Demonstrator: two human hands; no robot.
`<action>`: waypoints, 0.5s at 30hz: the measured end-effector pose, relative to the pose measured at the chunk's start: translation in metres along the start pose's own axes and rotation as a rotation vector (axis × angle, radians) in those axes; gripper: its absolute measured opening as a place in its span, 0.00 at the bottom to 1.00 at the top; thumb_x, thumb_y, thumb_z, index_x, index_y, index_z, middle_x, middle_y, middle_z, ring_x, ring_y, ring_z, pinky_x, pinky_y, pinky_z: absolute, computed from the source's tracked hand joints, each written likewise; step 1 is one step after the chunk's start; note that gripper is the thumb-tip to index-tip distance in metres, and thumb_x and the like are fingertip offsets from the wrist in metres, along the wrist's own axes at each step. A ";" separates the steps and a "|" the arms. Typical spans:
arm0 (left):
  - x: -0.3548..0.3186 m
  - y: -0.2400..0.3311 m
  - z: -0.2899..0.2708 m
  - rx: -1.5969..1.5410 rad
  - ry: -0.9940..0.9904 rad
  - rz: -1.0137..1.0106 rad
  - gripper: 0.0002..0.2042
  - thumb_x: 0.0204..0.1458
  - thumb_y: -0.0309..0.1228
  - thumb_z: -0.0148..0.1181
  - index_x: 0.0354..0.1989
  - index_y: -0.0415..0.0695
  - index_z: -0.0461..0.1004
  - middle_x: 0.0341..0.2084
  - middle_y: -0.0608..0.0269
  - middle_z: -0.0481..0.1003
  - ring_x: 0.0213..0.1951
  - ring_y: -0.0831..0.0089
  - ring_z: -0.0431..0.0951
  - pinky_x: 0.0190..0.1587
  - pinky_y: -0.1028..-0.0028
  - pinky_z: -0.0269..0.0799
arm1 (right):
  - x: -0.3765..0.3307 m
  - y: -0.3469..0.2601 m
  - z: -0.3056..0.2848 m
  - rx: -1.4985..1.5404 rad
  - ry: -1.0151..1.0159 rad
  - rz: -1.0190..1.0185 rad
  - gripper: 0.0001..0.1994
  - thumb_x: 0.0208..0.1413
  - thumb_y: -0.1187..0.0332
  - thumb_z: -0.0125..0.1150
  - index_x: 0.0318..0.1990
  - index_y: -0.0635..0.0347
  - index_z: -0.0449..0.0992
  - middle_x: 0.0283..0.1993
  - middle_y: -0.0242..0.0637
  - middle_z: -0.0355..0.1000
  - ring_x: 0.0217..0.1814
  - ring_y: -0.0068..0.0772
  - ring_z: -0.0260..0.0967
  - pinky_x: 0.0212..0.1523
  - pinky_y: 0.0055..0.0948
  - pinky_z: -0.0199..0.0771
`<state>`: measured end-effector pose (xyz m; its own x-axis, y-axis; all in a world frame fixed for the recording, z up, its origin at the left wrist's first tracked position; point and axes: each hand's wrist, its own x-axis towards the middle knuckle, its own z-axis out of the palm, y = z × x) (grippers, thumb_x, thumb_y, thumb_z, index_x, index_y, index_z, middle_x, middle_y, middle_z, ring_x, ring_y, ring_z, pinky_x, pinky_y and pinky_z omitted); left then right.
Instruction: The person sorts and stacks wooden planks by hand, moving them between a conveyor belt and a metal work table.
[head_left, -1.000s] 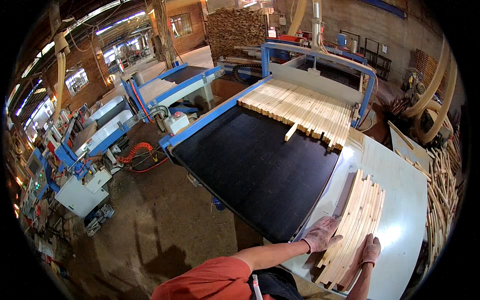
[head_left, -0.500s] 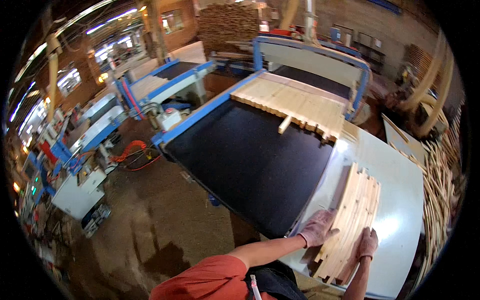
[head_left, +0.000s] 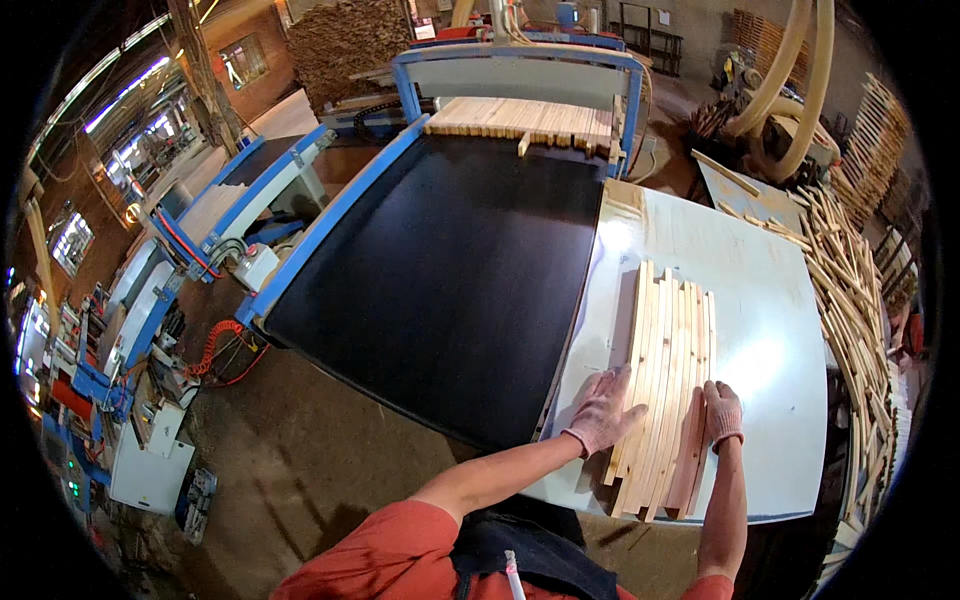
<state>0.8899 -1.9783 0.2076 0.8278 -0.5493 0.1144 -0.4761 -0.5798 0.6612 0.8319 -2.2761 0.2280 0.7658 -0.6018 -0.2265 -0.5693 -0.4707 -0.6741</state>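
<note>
Slats [head_left: 665, 380]: a bundle of pale wood strips lying side by side, flat on the white table [head_left: 770, 330], running lengthwise away from the person, near end at the table's near edge.

L hand [head_left: 603, 410], gloved, lies flat on the left side of the slats, fingers spread a bit and stretched out over the strips, palm partly on the table just beside them. Not clamped on anything, only pressing down.

R hand [head_left: 722, 410], gloved, rests on the right side of the slats near their near end, fingers together, pointing away along the strips. Can't tell if the fingertips curl over the edge strip.

Left of the slats, touching the table: wide black belt [head_left: 450, 270] w/ blue frame [head_left: 330, 215]. Beyond the slats, at the belt's far end, a row of boards [head_left: 520, 118] lies under a blue gantry [head_left: 520, 65]. Right of the slats, off the table edge, a loose heap of sticks [head_left: 850, 290]. Far left of the slats, past the belt, more blue and white machines [head_left: 130, 330] on a dirt floor [head_left: 290, 450].
</note>
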 end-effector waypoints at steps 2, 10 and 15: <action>0.002 0.000 0.001 -0.005 0.043 0.020 0.47 0.64 0.56 0.56 0.81 0.34 0.48 0.72 0.34 0.64 0.75 0.45 0.61 0.79 0.52 0.41 | 0.002 -0.003 0.015 -0.074 0.073 0.002 0.37 0.63 0.41 0.60 0.62 0.71 0.79 0.56 0.63 0.80 0.61 0.61 0.78 0.61 0.46 0.75; 0.005 -0.008 -0.044 -0.067 -0.069 -0.109 0.50 0.59 0.55 0.62 0.83 0.40 0.46 0.73 0.35 0.62 0.76 0.41 0.58 0.80 0.47 0.42 | -0.027 -0.064 0.047 -0.164 0.175 0.069 0.30 0.55 0.41 0.67 0.31 0.68 0.79 0.26 0.51 0.73 0.29 0.48 0.71 0.39 0.47 0.74; -0.005 -0.099 -0.110 -0.032 -0.026 -0.093 0.50 0.61 0.57 0.60 0.84 0.43 0.44 0.75 0.32 0.59 0.79 0.36 0.53 0.81 0.46 0.37 | -0.049 -0.123 0.138 -0.087 0.161 0.037 0.28 0.53 0.45 0.69 0.30 0.68 0.77 0.26 0.49 0.73 0.31 0.43 0.69 0.40 0.44 0.74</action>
<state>0.9656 -1.8524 0.2230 0.8600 -0.5092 0.0324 -0.3871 -0.6098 0.6915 0.9058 -2.0999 0.2254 0.6898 -0.7123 -0.1300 -0.6257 -0.4960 -0.6021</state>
